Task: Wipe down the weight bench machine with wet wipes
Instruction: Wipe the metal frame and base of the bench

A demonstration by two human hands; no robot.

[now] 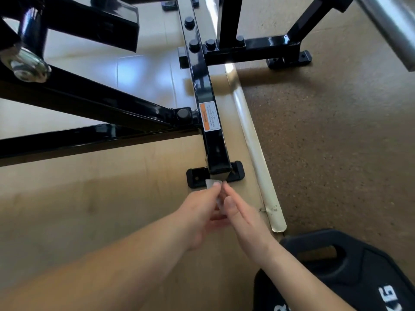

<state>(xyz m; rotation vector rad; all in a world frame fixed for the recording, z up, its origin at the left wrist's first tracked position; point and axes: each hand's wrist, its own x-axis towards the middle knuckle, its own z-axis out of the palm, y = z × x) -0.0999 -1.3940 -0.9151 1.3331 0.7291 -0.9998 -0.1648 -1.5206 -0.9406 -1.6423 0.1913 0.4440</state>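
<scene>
Reaching in from the lower edge, two bare forearms bring the hands together low in front of the frame. The left hand [199, 215] and the right hand [241, 213] both pinch a small wet wipe [211, 183] between fingertips and thumbs. It is a thin, pale, slightly crumpled scrap, and its upper corner sits just at the end of the nearest tube. Beside the right forearm lies a matte black weight plate [332, 272] with a slotted grip hole and white "KG" lettering. Under the hands spreads a flat tan cardboard sheet [89, 198], its right edge curled into a cream roll [258, 158] that borders a brown, speckled, cork-like floor [336, 131]. The weight bench machine [211, 144] stands on the cardboard, built of square-section steel tubes in glossy black paint. The nearest tube ends on a flat black foot plate [237, 171] with rounded corners and carries an orange-and-white warning label [210, 116]. A diagonal brace [89, 95] joins it at a round black bolt cap [183, 114]. Farther off, pale glossy tiles [139, 70] reflect light, a chrome washer [27, 65] shines at left, and a brushed silver bar [386, 25] crosses the top right corner.
</scene>
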